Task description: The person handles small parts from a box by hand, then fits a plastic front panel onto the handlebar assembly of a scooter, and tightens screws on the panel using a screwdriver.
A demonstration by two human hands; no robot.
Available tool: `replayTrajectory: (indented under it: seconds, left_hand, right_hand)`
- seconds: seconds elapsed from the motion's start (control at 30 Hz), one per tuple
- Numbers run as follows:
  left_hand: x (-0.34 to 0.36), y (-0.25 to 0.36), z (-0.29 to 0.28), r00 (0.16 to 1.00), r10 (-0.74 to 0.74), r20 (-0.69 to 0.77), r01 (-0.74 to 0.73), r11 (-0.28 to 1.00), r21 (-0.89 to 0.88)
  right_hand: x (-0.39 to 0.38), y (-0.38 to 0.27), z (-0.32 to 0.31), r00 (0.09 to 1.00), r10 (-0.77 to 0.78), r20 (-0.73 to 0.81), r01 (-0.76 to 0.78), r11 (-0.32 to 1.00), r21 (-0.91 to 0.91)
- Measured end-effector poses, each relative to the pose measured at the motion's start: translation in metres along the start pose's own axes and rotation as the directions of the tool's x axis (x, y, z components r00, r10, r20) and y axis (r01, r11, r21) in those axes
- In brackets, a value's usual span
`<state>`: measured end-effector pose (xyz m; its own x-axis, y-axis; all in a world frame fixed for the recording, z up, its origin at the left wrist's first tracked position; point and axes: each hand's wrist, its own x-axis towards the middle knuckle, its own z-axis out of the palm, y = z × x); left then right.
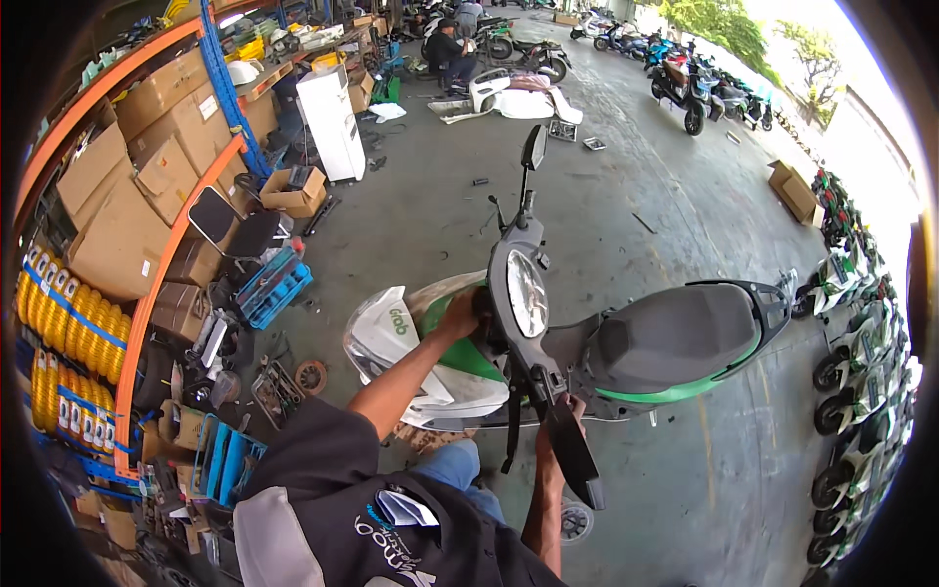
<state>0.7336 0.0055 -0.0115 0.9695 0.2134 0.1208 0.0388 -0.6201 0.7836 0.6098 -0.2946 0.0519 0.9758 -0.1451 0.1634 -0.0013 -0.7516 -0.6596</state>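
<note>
The scooter (626,340) stands on the floor (665,499); left hand (460,317) beside its green panel (473,359), right hand (573,409) at the handlebar's (541,370) near end, both partly hidden: I cannot tell their grip.

The fingertips of the person's bare left grip (458,318) are disappearing behind the grey plastic handlebar cowl (499,293) of a white, green and grey scooter (675,338), so their contact is not showing. A long black plastic piece (572,455) is covering part of the bare right grip (569,411), leaving its hold unclear. The bare right forearm (544,499) is partly concealing a round, grey, wheel-like object (579,520). At left, the dark curved rim is cutting off an orange-and-blue metal rack (231,95); at right, it is clipping a row of white-and-green scooters (861,347). Far off, a dark-clothed co-worker (450,51) is appearing too small for any handwork to be read.
</note>
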Motion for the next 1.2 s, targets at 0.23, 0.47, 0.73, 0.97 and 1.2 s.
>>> replayTrajectory:
  seconds: [0.23,0.47,0.73,0.97,1.2]
  left_hand:
    - [-0.006,-0.012,0.023,0.959,0.192,-0.207,-0.216,0.972,-0.097]
    - [0.006,-0.032,0.044,0.961,0.132,-0.244,-0.189,0.954,-0.232]
    - [-0.023,-0.021,0.040,0.887,0.138,-0.440,0.063,0.910,0.411]
    - [-0.006,-0.032,0.030,0.936,-0.026,-0.352,0.088,0.983,0.163]
    - [0.000,-0.052,0.025,0.968,0.187,-0.169,-0.185,0.982,0.031]
  right_hand:
    - [0.010,0.007,-0.001,0.999,-0.036,0.006,0.037,0.993,-0.110]
    - [0.010,0.008,-0.002,0.989,-0.145,0.004,0.145,0.985,-0.097]
    - [0.009,0.013,-0.003,0.998,-0.040,0.048,0.043,0.997,-0.061]
    - [0.008,0.010,-0.005,0.986,-0.160,0.043,0.161,0.986,-0.040]
    - [0.021,0.043,-0.004,0.965,-0.261,0.033,0.262,0.962,-0.074]
